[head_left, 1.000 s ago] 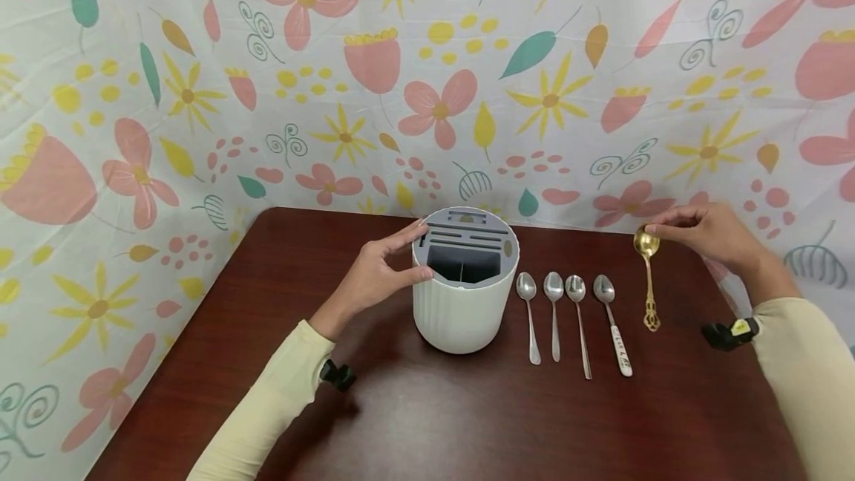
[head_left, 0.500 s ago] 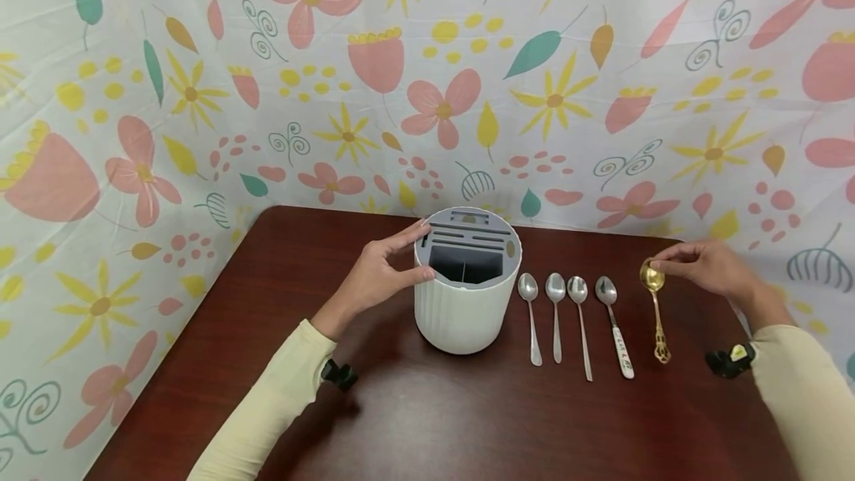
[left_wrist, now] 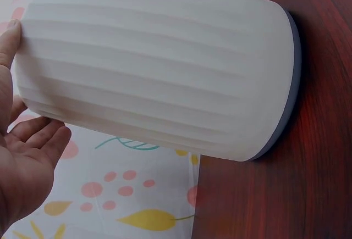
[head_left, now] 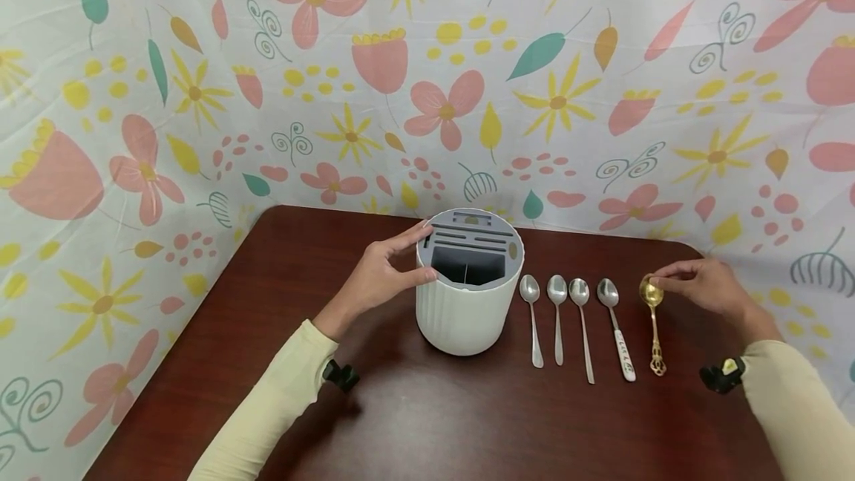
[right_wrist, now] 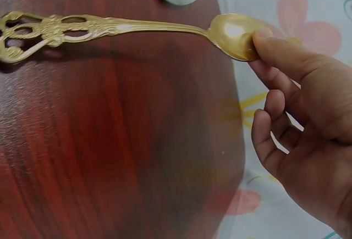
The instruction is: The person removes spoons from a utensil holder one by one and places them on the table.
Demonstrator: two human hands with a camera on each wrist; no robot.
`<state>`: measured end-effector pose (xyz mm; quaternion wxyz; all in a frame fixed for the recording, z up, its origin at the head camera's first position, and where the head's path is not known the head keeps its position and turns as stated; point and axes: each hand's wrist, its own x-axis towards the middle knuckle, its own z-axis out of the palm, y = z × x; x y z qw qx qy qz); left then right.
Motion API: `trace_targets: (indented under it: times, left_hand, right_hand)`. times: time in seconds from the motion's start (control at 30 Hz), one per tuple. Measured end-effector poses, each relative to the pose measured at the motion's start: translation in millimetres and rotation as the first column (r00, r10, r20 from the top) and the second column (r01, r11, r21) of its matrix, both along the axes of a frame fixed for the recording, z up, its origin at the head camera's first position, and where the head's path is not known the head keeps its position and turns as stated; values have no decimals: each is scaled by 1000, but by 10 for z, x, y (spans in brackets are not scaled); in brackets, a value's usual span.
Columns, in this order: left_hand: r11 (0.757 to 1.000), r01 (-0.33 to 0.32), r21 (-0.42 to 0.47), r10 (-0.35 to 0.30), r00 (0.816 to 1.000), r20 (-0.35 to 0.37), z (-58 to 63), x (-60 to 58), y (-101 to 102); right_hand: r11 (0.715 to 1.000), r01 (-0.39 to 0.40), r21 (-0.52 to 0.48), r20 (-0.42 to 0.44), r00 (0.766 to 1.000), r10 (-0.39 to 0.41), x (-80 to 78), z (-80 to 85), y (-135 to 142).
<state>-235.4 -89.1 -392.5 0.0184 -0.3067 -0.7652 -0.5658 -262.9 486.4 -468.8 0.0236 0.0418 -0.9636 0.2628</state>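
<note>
My left hand (head_left: 384, 273) rests against the left side of a white ribbed utensil holder (head_left: 461, 321). Its thumb and extended fingers touch the rim, as the left wrist view (left_wrist: 154, 68) also shows. The holder's grey top has slots and a divided opening. On the right, my right hand (head_left: 711, 288) pinches the bowl of a gold spoon (head_left: 654, 325) between thumb and index finger. The spoon's openwork handle (right_wrist: 55, 30) points toward the near side, low over the table; whether it touches is unclear. Its other fingers are loosely curled.
Several silver spoons lie in a row between the holder and the gold spoon, bowls away from me; the rightmost spoon (head_left: 621, 347) has a white printed handle. The dark red wooden table (head_left: 427, 421) meets a flower-patterned cloth (head_left: 427, 80) at the back.
My right hand has brought the gold spoon down toward the table, nearer to me, beside the row of spoons. The left hand stays at the holder; the head view has shifted slightly.
</note>
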Motion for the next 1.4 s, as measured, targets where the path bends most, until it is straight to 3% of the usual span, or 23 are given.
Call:
trace_targets:
  times: [0.2, 0.47, 0.63, 0.77, 0.93, 1.23, 1.4]
  left_hand:
    - [1000, -6, -18, 6, 1000, -13, -156, -85, -23]
    - [1000, -17, -22, 17, 1000, -21, -165, -107, -16]
    - [1000, -17, -25, 17, 1000, -9, -113, -78, -8]
    - [1000, -3, -8, 3, 1000, 2, 20, 10, 7]
    - [1000, 14, 14, -15, 1000, 5, 119, 80, 8]
    - [1000, -8, -5, 8, 1000, -16, -109, -74, 0]
    - [1000, 0, 5, 1, 999, -35, -148, -100, -9]
  right_hand:
    - [998, 23, -62, -79, 996, -28, 13, -162, 4]
    - [991, 44, -124, -69, 996, -53, 31, -286, -18]
    - [979, 104, -172, -66, 991, -117, 43, -382, -19]
    - [965, 148, -217, -86, 982, -170, 36, -467, -32]
    - [964, 184, -193, -85, 975, -203, 33, -537, -52]
    - [968, 222, -115, -84, 969, -232, 61, -583, -46]
    - [973, 212, -87, -90, 972, -219, 58, -587, -30]
